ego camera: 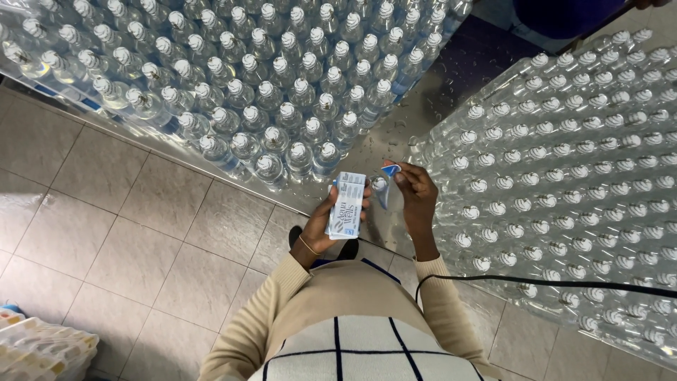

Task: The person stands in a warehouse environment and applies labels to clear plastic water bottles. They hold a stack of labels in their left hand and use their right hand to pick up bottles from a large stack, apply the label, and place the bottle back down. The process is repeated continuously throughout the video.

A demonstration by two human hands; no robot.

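Labels (346, 205), a flat white-and-blue stack, stand on end in the left hand (319, 227), which wraps them from below with the thumb pressed on the printed face, a thin band at its wrist. Left of that grip and beyond it, a block of clear bottles (233, 85) stands in tight rows, each filled with clear liquid and shut with a pale cap; the whole block is wrapped in plastic film. Nearer the person on that side lies bare tiled floor (120, 233), and far down at the left corner sits a pale bundle (39, 351), too cut off to tell what it holds.

Just right of the stack, the right hand (416, 197) has its fingertips pressed together on a single small label (390, 170), blue at its edge, held up level with the top of the stack and close beside it without touching. A thin strip hangs from that pinch between the two hands.

Right of the right hand, a second block (564, 183) of the same capped bottles stretches away, also under film. A wet metal surface (451, 77) shows in the gap between the two blocks, beyond both hands. A black cable (536, 283) runs from the right sleeve across this second block.
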